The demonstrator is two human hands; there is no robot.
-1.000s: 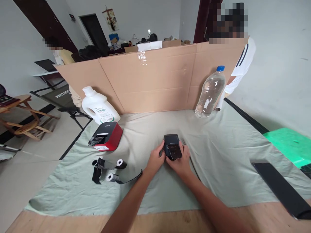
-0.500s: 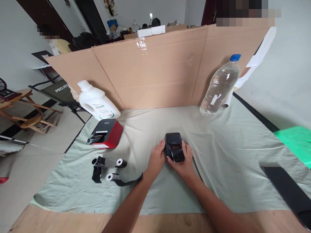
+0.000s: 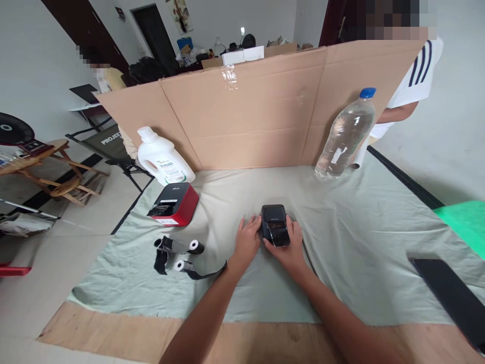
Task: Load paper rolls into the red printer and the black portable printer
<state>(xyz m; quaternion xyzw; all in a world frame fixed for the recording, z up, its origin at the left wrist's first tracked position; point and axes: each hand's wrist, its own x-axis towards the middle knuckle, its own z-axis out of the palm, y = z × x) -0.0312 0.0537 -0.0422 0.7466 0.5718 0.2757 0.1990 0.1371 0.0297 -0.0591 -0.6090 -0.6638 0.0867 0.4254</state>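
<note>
A small black portable printer [image 3: 273, 212] lies on the cloth in front of me, a glossy black strip [image 3: 279, 235] coming out of its near end. My right hand [image 3: 291, 250] grips its right side, thumb reaching across the near edge. Along the printer's left side rests my left hand [image 3: 248, 240], its fingers stretched out and apart, the tips touching the casing. Left of my hands lie small paper rolls [image 3: 195, 246] with black strips unrolled; one strip's end reaches my left forearm. A red and black printer [image 3: 178, 202] stands behind those rolls.
A cardboard panel [image 3: 250, 121] walls off the back. Before it stand a white jug [image 3: 166, 162] and a water bottle [image 3: 344, 136]. A black flat slab [image 3: 447, 293] lies at right, a green item [image 3: 464, 222] beyond the edge. People are behind the panel.
The view has shifted, so most things appear slightly right. My left hand's fingers look more spread. The person behind the panel at right shows more arm. The printer stays between my hands.
</note>
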